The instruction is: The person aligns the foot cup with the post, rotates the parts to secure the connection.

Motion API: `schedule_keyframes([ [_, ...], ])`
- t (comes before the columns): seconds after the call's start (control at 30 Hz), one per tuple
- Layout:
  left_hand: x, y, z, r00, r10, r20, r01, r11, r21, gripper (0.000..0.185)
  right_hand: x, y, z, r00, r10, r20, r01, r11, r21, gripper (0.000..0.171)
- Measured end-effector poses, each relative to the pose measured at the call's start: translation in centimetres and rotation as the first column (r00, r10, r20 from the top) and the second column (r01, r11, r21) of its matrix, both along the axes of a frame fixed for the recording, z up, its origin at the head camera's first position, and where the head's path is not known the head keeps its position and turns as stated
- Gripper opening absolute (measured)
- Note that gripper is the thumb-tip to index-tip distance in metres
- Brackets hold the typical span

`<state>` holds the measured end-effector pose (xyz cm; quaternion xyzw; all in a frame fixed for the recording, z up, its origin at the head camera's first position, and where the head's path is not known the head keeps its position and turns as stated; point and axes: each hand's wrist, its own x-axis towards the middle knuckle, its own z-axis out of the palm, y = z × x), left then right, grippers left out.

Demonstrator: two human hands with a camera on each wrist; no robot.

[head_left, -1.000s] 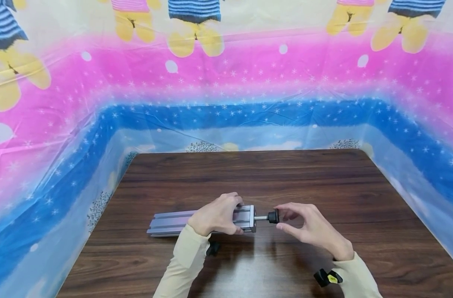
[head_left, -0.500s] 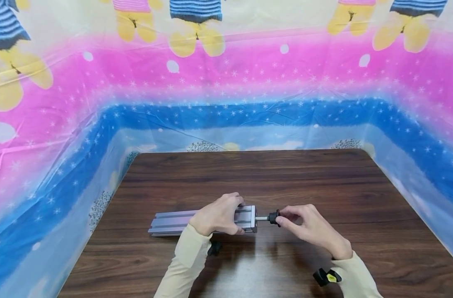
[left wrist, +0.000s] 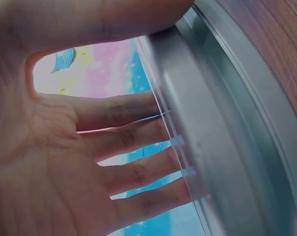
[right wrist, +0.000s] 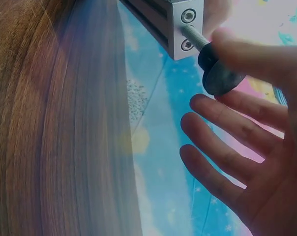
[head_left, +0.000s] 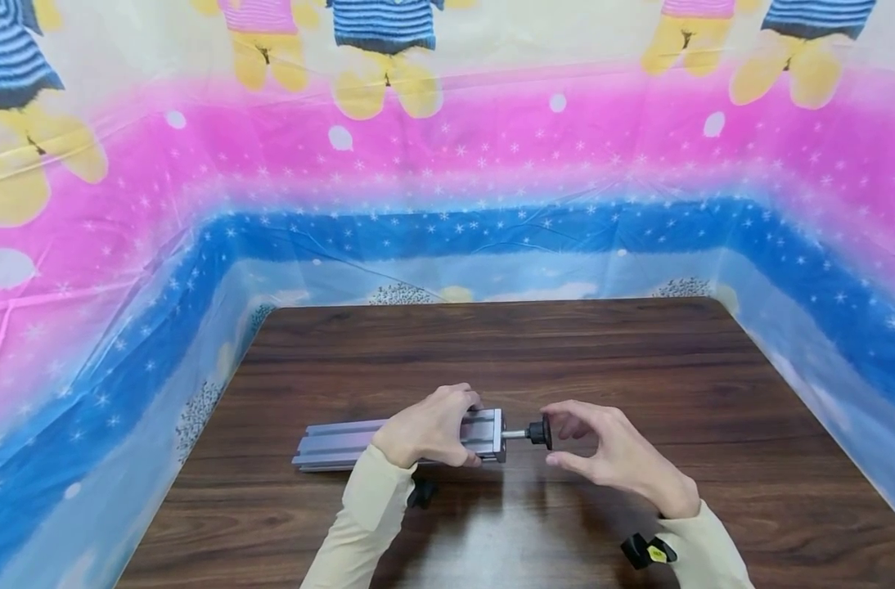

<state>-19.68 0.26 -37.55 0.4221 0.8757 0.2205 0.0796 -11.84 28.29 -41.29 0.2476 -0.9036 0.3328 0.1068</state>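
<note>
Right grip (head_left: 602, 450) released knob (head_left: 541, 431), fingers spread.

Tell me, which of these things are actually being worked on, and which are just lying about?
In use: aluminium bar, gripped by the left hand; black knob on its threaded rod, at the right hand.

Lying about: small black part on the table; patterned sheet behind.

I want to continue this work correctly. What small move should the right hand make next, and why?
Probably close the right hand on the knob again and give another turn. Its fingers are spread beside the knob, at most touching it, and the screw shows bare thread outside the rail, which the left hand holds on the table.
</note>
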Motion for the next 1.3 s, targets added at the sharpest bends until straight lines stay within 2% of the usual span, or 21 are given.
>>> schedule_keyframes([
  [0.17, -0.04, 0.00, 0.01, 1.000, -0.006, 0.008, 0.006, 1.000, 0.004, 0.052, -0.06, -0.13, 0.09, 1.000, 0.008, 0.005, -0.008, 1.000, 0.001, 0.042],
  [0.33, -0.06, 0.00, -0.03, 1.000, -0.014, 0.004, 0.014, 1.000, -0.006, 0.052, -0.10, -0.14, -0.05, 0.998, 0.009, 0.059, -0.009, 1.000, 0.000, 0.028],
  [0.63, 0.03, 0.16, -0.05, 1.000, -0.018, 0.004, 0.018, 1.000, -0.015, 0.050, -0.17, -0.31, -0.09, 0.989, -0.011, 0.145, 0.013, 1.000, -0.009, 0.015],
  [0.87, -0.01, 0.08, 0.14, 1.000, -0.001, -0.001, 0.001, 1.000, -0.015, 0.054, -0.16, -0.48, 0.17, 0.975, -0.063, 0.211, 0.063, 0.998, 0.009, 0.027],
  [1.0, -0.06, 0.03, 0.02, 1.000, -0.004, 0.001, 0.004, 1.000, -0.011, 0.053, 0.13, -0.30, 0.15, 0.982, -0.073, 0.173, 0.074, 0.997, 0.003, 0.026],
  [1.17, -0.06, -0.02, -0.04, 1.000, -0.005, 0.001, 0.005, 1.000, -0.009, 0.053, 0.17, -0.24, 0.10, 0.999, -0.001, 0.032, 0.002, 1.000, -0.027, 0.058],
  [1.3, -0.05, -0.03, -0.03, 1.000, -0.003, -0.009, 0.003, 1.000, -0.014, 0.054, -0.05, -0.32, 0.07, 0.999, 0.037, -0.028, -0.038, 0.999, -0.032, 0.056],
])
